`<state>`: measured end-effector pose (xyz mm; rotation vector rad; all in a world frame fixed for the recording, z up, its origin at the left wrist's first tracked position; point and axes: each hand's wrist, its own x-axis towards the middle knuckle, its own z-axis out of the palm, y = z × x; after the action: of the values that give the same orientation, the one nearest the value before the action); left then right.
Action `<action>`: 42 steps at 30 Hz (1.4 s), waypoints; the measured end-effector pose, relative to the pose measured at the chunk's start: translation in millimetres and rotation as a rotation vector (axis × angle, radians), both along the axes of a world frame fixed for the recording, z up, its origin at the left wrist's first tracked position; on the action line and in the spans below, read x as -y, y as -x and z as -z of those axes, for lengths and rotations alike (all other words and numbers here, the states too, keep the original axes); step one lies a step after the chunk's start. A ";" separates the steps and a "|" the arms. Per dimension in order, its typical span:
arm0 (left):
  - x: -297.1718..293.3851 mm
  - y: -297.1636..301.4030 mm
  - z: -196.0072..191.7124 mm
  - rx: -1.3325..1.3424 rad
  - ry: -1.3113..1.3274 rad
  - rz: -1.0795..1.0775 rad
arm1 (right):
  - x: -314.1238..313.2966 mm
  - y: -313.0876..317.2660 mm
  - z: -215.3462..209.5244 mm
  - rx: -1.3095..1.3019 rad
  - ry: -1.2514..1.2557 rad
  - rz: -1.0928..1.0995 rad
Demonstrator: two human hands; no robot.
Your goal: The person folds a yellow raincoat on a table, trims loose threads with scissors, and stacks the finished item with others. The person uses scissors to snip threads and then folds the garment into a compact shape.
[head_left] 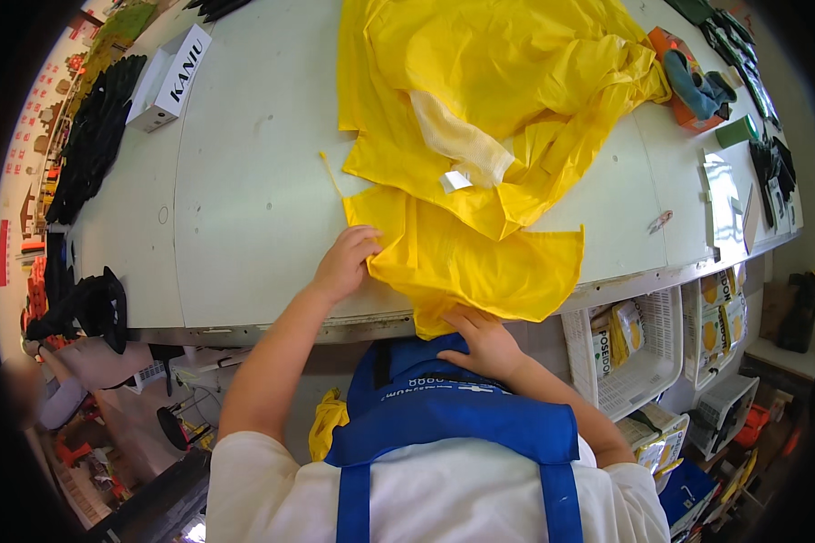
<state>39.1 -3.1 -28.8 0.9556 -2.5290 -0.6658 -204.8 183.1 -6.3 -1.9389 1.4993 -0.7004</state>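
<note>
A glossy yellow waterproof garment (516, 72) lies spread across the white table, its folds reaching toward me. Pale mesh lining (462, 140) and a small white label (456, 182) show at its middle. The fingers of my left hand (342, 264) curl round the left edge of the nearest yellow flap. Lower and to the right, my right hand (484, 346) grips that flap's near edge, which hangs over the table's front; its fingertips are partly hidden by the cloth. A thin yellow cord or strip (332, 174) sticks out beyond the flap's left corner.
On the table's left are a white box (169, 77) and a pile of black items (95, 136). An orange box (693, 86) with a blue-grey cloth and a green roll (736, 132) stand at right. White crates (634, 353) with packets sit below the right edge.
</note>
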 end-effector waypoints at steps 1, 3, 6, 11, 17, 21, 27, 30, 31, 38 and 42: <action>11.2 -0.3 5.9 0.006 -0.168 0.042 | 4.1 -9.2 1.3 -0.054 0.003 0.012; 29.0 0.0 6.9 0.047 -0.329 0.142 | 6.2 -22.5 17.1 -0.186 0.040 0.094; 55.3 1.2 -7.5 0.096 -0.250 0.298 | 17.3 -20.3 31.2 -0.268 0.136 0.177; 109.0 -51.2 -23.2 0.248 -0.221 0.279 | -16.8 -24.5 -27.9 -0.145 -0.137 0.078; 81.2 -10.6 -11.2 0.384 0.127 0.108 | -12.0 -32.3 -45.4 0.075 -0.244 0.465; 26.3 5.6 2.9 -0.034 0.205 0.364 | -8.4 49.0 -30.7 -0.513 -0.090 0.649; -26.2 27.1 9.5 0.060 0.042 0.548 | 27.5 104.9 11.0 -0.081 -0.169 0.825; -23.1 19.3 20.2 0.263 -0.071 0.550 | 50.1 117.1 23.3 0.070 -0.299 0.672; -23.3 16.7 15.4 0.323 -0.092 0.543 | 44.4 124.4 33.6 0.218 -0.327 0.831; -26.8 18.6 16.0 0.370 -0.125 0.443 | 12.4 122.3 54.4 -0.019 0.073 1.446; -19.6 26.7 20.1 0.207 -0.060 0.154 | -4.1 66.1 16.1 -0.362 0.210 0.884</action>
<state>12.4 16.5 -48.9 0.8971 -2.8017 -0.7253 -270.9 187.2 -22.4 -1.5283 2.6486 -0.9141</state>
